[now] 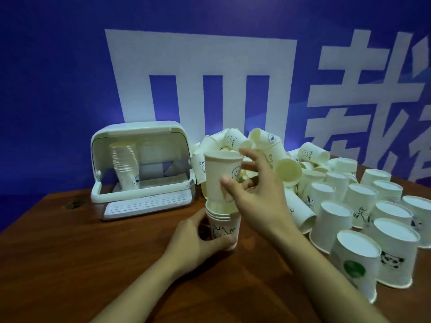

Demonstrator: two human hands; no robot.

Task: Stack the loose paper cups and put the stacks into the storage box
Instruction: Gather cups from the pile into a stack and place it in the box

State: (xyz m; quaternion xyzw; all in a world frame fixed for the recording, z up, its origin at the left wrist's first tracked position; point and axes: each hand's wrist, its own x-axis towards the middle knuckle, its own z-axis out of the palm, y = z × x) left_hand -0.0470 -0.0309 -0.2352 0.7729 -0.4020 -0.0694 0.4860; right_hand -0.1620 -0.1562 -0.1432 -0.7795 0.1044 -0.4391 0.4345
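- My left hand point(198, 236) is wrapped around the base of a short stack of cups point(222, 226) standing on the wooden table point(70, 264); my palm covers most of the stack's left side, so I can't count the cups beyond the few rims showing.
- My right hand point(247, 185) pinches a single cup point(221, 176) with a smiley print, thumb on its front, the other fingers spread behind it and partly hidden. Its bottom sits in the mouth of the stack; how deep it has gone I can't tell.
- The storage box point(142, 164) stands open at the far left of the table, well apart from my hands. Inside, one nested stack point(124, 164) leans at the left; the pale shape beside it is too blurred to make out.
- Behind my right hand lies a heap of loose cups point(263, 150), tumbled on their sides, the lower ones hidden by my fingers.
- To the right, upside-down cups point(363, 224) stand in rows; the outermost are cut off at the frame edge, and their prints are mostly too small to read.
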